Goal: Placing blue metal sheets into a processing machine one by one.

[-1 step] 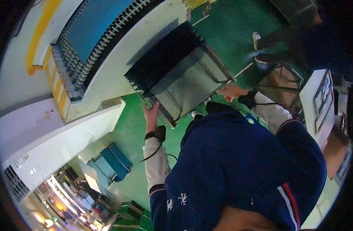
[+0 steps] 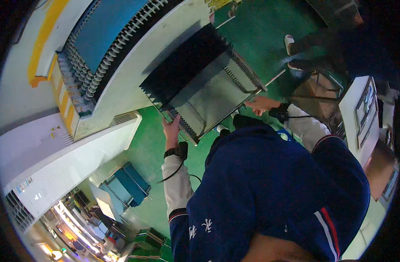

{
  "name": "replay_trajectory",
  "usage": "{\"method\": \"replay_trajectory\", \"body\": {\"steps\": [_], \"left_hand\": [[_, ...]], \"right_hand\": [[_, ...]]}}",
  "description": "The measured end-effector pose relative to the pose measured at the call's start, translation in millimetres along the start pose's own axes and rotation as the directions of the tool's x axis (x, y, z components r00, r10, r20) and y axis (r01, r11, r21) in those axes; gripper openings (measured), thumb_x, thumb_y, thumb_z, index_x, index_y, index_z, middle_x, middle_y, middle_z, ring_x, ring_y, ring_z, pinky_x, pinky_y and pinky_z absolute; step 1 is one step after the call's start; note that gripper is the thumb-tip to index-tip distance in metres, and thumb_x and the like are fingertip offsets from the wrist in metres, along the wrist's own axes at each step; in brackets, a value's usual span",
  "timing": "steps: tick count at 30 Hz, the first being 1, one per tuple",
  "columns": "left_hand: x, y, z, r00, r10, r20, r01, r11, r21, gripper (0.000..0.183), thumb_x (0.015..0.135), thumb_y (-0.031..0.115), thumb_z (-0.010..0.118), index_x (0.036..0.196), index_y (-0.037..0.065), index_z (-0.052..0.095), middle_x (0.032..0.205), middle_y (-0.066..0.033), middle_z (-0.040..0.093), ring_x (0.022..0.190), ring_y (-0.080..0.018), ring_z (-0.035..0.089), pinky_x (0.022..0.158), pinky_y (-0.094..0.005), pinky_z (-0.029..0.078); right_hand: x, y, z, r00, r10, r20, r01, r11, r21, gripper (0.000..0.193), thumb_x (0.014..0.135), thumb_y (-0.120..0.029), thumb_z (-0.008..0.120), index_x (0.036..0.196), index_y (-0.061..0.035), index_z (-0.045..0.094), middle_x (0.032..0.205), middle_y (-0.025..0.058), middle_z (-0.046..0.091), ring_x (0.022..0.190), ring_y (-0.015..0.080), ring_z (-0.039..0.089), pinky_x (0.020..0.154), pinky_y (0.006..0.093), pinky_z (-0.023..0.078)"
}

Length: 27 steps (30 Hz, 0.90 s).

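A metal slotted rack point(image 2: 212, 98) stands in front of me, with toothed rails along its left and right sides. Dark thin panels point(image 2: 187, 65) stand close together in its far part; the near part shows a bare, smooth grey surface. My left hand point(image 2: 171, 128) is closed on the rack's left side, its fingers along the toothed rail. At the near right edge my right hand point(image 2: 263, 105) has its fingers curled at the frame bar. Both wrists wear black bands with cables.
A conveyor machine with rows of rollers point(image 2: 104, 65) and blue sheets stands at the far left, beside a white cabinet point(image 2: 73, 153). Another person's legs and shoes point(image 2: 289, 46) are at the far right. A blue-panelled rack point(image 2: 132, 183) stands on the green floor to the left.
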<state>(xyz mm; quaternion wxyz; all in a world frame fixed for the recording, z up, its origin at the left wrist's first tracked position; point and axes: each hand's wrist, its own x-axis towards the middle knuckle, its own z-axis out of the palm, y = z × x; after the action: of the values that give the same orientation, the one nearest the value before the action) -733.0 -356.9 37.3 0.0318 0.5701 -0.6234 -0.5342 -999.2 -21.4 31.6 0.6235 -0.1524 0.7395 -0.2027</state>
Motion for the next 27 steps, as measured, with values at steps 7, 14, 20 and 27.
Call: {"method": "replay_trajectory", "body": {"steps": [7, 14, 20, 27], "left_hand": [[33, -33, 5, 0.992, 0.108, -0.066, -0.091, 0.972, 0.215, 0.091, 0.064, 0.029, 0.077, 0.13, -0.008, 0.027, 0.103, -0.0223, 0.056, 0.083, -0.0271, 0.061, 0.063, -0.0352, 0.051], [32, -21, 11, 0.998, 0.041, -0.044, -0.031, 0.977, 0.213, 0.077, 0.064, 0.028, 0.075, 0.121, -0.006, 0.036, 0.11, -0.0259, 0.051, 0.092, -0.0324, 0.058, 0.073, -0.0398, 0.049], [47, -45, 12, 0.996, 0.039, -0.077, -0.017, 0.965, 0.261, 0.067, 0.064, 0.028, 0.074, 0.112, -0.004, 0.04, 0.108, -0.0267, 0.052, 0.097, -0.0372, 0.055, 0.08, -0.0423, 0.045], [42, -53, 15, 0.99, 0.121, -0.078, -0.096, 0.957, 0.272, 0.071, 0.062, 0.03, 0.076, 0.112, -0.005, 0.038, 0.105, -0.0289, 0.053, 0.096, -0.0396, 0.055, 0.081, -0.0429, 0.044]], "right_hand": [[7, -9, 30, 0.972, -0.205, -0.118, 0.212, 0.976, 0.053, 0.052, 0.085, -0.045, 0.049, 0.074, 0.004, 0.06, 0.066, 0.0116, 0.061, 0.057, 0.0188, 0.061, 0.054, 0.0315, 0.051], [42, 10, 49, 0.897, -0.304, -0.321, 0.059, 0.802, -0.595, 0.037, 0.082, -0.03, 0.047, 0.073, 0.0036, 0.059, 0.076, 0.0217, 0.059, 0.07, 0.0362, 0.059, 0.066, 0.0438, 0.049], [62, 36, 64, 0.676, -0.544, -0.497, 0.071, 0.719, -0.691, 0.017, 0.061, -0.02, 0.061, 0.052, -0.0061, 0.057, 0.055, 0.0136, 0.057, 0.056, 0.0313, 0.059, 0.046, 0.0414, 0.044], [47, 3, 42, 0.826, -0.562, -0.047, 0.082, 0.202, -0.976, 0.012, 0.062, -0.013, 0.062, 0.052, -0.0069, 0.059, 0.055, 0.0114, 0.057, 0.052, 0.0284, 0.055, 0.043, 0.0413, 0.037]]}}
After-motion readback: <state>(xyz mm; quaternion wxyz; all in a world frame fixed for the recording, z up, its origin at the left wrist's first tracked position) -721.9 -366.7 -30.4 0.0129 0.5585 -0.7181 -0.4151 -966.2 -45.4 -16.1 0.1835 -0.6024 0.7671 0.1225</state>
